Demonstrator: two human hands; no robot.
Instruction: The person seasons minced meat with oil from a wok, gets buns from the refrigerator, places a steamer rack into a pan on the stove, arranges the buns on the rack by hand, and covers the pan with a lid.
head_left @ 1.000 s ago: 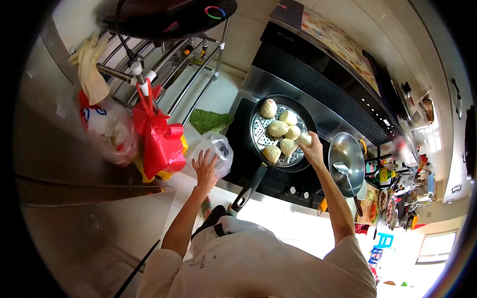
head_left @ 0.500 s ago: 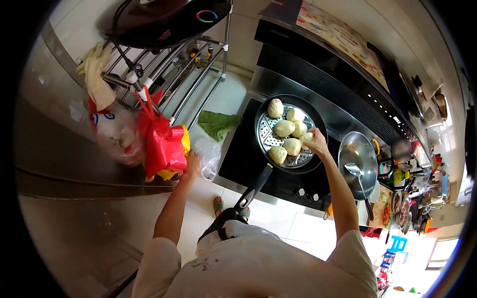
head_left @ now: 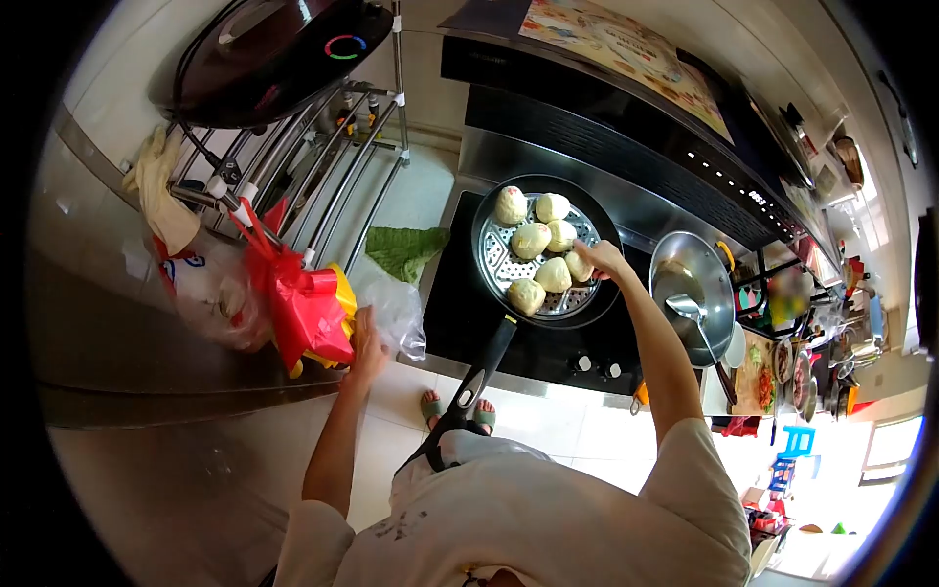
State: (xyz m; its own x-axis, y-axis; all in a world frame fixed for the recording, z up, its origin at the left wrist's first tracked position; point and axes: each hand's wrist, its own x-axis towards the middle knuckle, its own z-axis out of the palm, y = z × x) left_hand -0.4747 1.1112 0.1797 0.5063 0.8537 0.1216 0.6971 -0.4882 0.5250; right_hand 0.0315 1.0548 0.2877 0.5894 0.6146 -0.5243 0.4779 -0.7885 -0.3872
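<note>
Several pale round buns sit on a perforated steamer plate inside a black pan on the stove. At the pan's right side, my right hand has its fingers closed on the rightmost bun, which rests on the plate. My left hand is beside the clear plastic bag, at its left edge and close to the yellow and red bags; its fingers are partly hidden, so whether it grips the bag does not show.
A red bag hangs from the metal rack at left. A green cloth lies left of the stove. Right of the stove stands a metal wok with a ladle. The pan's handle points toward my body.
My left hand has moved left and down from over the clear bag to its edge. My right hand has lowered the bun onto the plate. The whole view has shifted.
</note>
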